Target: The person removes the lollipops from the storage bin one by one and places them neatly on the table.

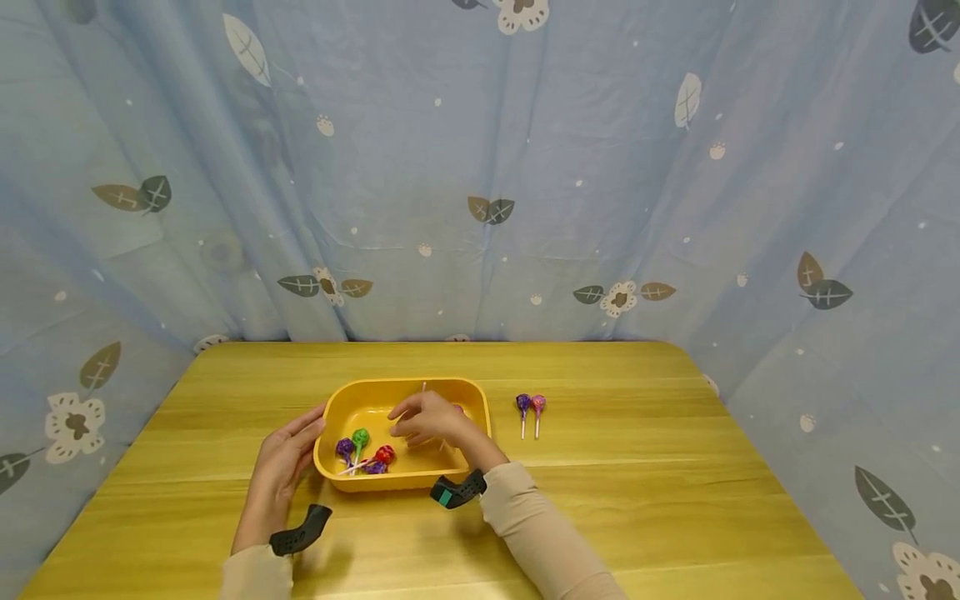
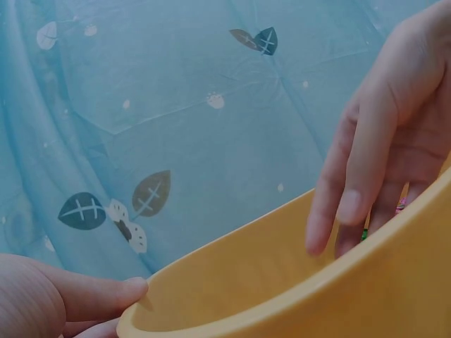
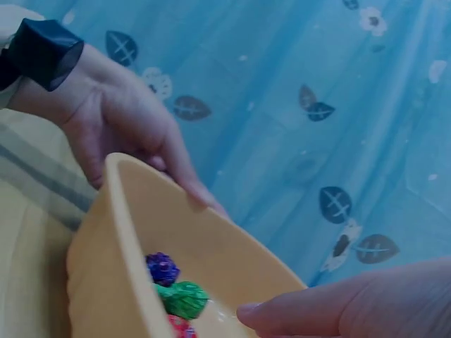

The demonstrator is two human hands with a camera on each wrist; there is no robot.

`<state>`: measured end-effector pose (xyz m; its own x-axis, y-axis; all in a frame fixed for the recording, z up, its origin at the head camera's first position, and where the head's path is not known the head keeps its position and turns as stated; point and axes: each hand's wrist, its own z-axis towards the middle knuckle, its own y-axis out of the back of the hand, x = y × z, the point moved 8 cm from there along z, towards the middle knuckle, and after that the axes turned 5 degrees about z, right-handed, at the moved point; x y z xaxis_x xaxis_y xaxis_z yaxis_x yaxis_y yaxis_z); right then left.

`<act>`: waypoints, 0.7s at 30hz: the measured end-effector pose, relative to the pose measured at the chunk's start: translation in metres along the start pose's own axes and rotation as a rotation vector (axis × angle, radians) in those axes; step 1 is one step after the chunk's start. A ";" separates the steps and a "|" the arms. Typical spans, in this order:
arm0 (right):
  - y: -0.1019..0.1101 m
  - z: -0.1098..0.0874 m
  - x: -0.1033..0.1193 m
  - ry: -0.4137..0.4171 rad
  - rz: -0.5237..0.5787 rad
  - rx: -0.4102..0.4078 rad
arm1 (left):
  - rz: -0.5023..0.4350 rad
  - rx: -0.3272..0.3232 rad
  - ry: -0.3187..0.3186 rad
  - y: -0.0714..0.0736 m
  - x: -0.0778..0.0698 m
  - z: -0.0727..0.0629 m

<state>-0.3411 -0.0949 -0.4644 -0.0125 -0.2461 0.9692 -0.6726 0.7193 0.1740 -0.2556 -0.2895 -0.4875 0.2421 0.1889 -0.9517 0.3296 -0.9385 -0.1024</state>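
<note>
A yellow plastic bin sits on the table. My left hand grips its left rim, thumb on the edge and fingers outside, as the left wrist view shows. Over the bin's inside, my right hand points downward with loosely bent fingers, and no lollipop shows between thumb and fingertips. Lollipops lie in the near left corner: a green one, a purple one and a red one, with another purple wrapper beneath. Pink wrapping and white sticks show around my right hand, partly hidden by it.
Right of the bin, a dark purple lollipop and a pink lollipop lie side by side on the wooden table, sticks toward me. A blue patterned curtain hangs behind the table and along its sides.
</note>
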 end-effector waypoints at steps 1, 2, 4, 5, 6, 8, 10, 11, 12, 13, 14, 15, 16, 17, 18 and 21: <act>-0.003 0.001 -0.001 -0.003 -0.005 0.007 | -0.003 0.001 -0.001 0.000 0.000 0.000; -0.006 0.002 -0.002 -0.005 -0.007 0.015 | -0.005 0.001 -0.001 0.000 0.000 0.000; -0.011 0.004 -0.005 -0.008 -0.016 0.032 | -0.005 0.003 -0.003 0.000 0.000 0.000; -0.014 0.005 -0.006 -0.007 -0.024 0.040 | -0.004 0.001 -0.004 0.000 0.000 0.000; -0.017 0.006 -0.008 -0.006 -0.036 0.049 | -0.004 0.001 -0.004 0.000 0.000 0.000; -0.021 0.008 -0.011 -0.004 -0.048 0.057 | -0.001 -0.001 -0.006 0.001 0.001 0.000; -0.024 0.009 -0.012 -0.004 -0.071 0.044 | 0.000 -0.003 -0.008 0.001 0.001 0.000; -0.025 0.009 -0.011 -0.002 -0.085 0.037 | 0.001 -0.004 -0.009 0.001 0.001 0.000; -0.026 0.009 -0.012 -0.001 -0.098 0.029 | 0.003 -0.005 -0.009 0.002 0.001 0.000; -0.026 0.008 -0.011 0.000 -0.108 0.021 | 0.008 -0.004 -0.008 0.002 0.001 0.000; -0.027 0.008 -0.011 -0.002 -0.123 0.015 | 0.011 -0.004 -0.007 0.002 0.001 0.000; -0.027 0.007 -0.011 -0.007 -0.128 0.010 | 0.016 -0.005 -0.005 0.002 0.001 0.000; -0.028 0.007 -0.011 -0.008 -0.137 0.011 | 0.022 -0.003 -0.004 0.002 0.001 0.000; -0.028 0.006 -0.011 -0.010 -0.143 0.011 | 0.028 -0.002 -0.003 0.001 0.001 0.000; -0.028 0.006 -0.012 -0.013 -0.149 0.011 | 0.032 -0.001 -0.002 0.001 0.001 0.000; -0.029 0.004 -0.012 -0.024 -0.166 0.015 | 0.035 0.002 -0.005 0.001 0.001 0.000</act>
<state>-0.3246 -0.1159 -0.4821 0.0822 -0.3762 0.9229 -0.6777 0.6578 0.3286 -0.2554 -0.2901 -0.4886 0.2486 0.1541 -0.9563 0.3189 -0.9452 -0.0695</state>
